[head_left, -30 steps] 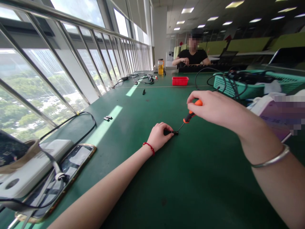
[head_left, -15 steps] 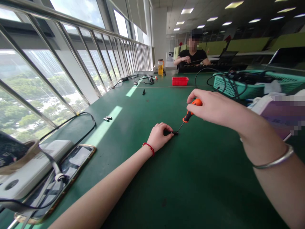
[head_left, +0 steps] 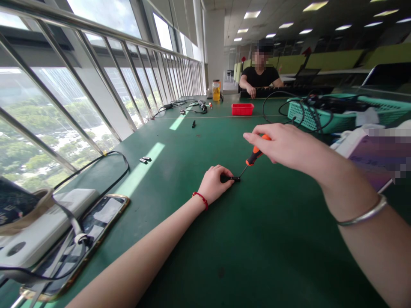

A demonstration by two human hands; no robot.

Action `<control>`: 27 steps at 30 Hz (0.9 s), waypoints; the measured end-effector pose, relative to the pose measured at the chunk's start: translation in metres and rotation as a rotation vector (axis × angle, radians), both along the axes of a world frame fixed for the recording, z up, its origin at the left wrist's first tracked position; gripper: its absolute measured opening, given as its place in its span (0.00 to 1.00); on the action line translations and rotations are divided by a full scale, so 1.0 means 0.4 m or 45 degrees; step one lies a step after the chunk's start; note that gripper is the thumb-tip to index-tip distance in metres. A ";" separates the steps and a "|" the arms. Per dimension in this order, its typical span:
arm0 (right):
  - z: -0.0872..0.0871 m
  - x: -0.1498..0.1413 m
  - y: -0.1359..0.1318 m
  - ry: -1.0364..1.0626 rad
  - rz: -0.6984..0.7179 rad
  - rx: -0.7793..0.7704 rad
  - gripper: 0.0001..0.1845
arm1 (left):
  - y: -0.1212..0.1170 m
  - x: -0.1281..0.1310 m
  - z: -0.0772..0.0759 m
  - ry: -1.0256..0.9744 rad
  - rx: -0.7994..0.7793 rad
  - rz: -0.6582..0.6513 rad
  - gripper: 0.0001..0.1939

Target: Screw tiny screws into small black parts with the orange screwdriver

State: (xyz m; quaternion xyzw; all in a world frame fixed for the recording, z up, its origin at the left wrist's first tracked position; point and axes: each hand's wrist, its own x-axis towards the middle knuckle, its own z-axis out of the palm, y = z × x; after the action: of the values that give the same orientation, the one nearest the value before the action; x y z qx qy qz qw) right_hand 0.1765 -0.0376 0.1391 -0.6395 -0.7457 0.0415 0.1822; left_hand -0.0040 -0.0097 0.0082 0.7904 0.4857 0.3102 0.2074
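Note:
My left hand (head_left: 215,183) rests on the green table and pinches a small black part (head_left: 236,179), whose exact kind I cannot make out. The tip of a screwdriver (head_left: 253,156) with an orange and black handle meets the right end of that part. Its shaft leans up to the right. My right hand (head_left: 279,141) is closed around the top of the handle, thumb and fingers pressed on the orange end; some fingers are hidden behind the hand.
Small black pieces (head_left: 145,160) lie left of my hands, another black piece (head_left: 193,124) farther back. A phone (head_left: 109,209) and white power bank (head_left: 73,201) sit at left. Beyond are a red bin (head_left: 242,110), a jar (head_left: 216,90), a cable-filled green basket (head_left: 308,115) and a seated person (head_left: 260,77).
My right hand has turned on the screwdriver handle, its fingers now stretched further left over the top. My left hand and the black part stay put. The person's hand opposite has lowered.

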 end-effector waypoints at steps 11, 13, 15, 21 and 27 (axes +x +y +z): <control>0.006 -0.002 -0.002 -0.079 -0.045 0.005 0.22 | 0.001 0.000 0.002 0.008 -0.004 -0.001 0.04; 0.008 -0.001 -0.002 -0.117 -0.067 0.034 0.22 | 0.001 0.001 0.002 0.010 -0.012 0.001 0.04; 0.007 0.003 0.003 -0.113 -0.047 0.058 0.16 | 0.000 0.001 0.002 0.011 -0.017 0.003 0.04; 0.006 0.006 0.004 -0.082 0.012 -0.005 0.18 | 0.003 -0.002 -0.001 0.009 -0.006 -0.002 0.04; 0.009 0.004 0.004 -0.067 0.042 0.013 0.14 | 0.004 -0.002 -0.003 0.014 0.002 0.005 0.04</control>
State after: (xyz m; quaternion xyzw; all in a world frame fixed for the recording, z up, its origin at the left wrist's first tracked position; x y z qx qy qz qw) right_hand 0.1783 -0.0362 0.1426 -0.6271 -0.7609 0.0239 0.1648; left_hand -0.0049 -0.0080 0.0070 0.7913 0.4881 0.3067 0.2037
